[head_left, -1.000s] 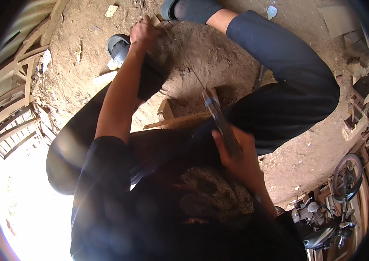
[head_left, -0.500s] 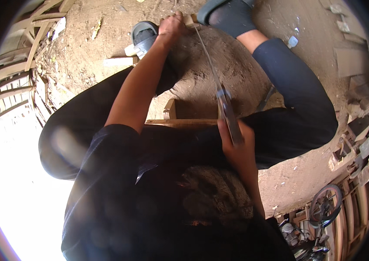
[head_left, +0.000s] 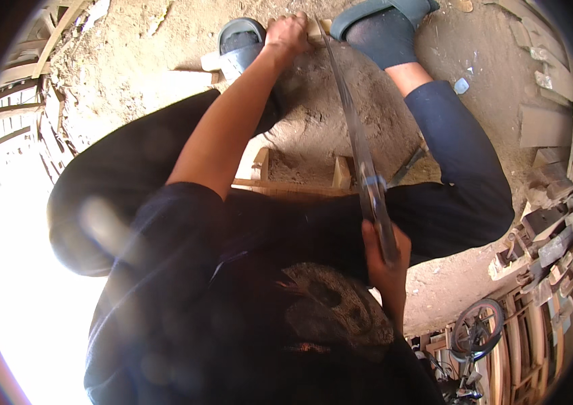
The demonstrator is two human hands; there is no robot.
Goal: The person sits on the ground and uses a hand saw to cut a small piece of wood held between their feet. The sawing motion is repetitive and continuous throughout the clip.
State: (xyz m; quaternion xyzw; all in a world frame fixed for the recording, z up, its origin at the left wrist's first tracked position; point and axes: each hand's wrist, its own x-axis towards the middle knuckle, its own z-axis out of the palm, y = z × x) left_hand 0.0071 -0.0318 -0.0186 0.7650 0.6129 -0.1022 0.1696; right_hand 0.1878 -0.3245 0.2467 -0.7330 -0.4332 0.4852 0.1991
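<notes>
My right hand is wrapped around the handle of a handsaw near my right thigh. The long, narrow blade slants away from me, its far end at a pale piece of wood on the ground between my feet. Beside my left foot, my left hand presses down on that wood with bent fingers, left of the blade. My fingers hide part of the wood. The sandal on my right foot is close to its other end.
I sit with knees apart above a low wooden frame. A small wood block lies by my left foot. Stacked offcuts line the right side, with a wheel at lower right. Wooden slats stand at far left.
My right hand has drawn the saw back toward my body, so its handle is lower and farther right. My left hand stays on the wood; the whole view has shifted slightly.
</notes>
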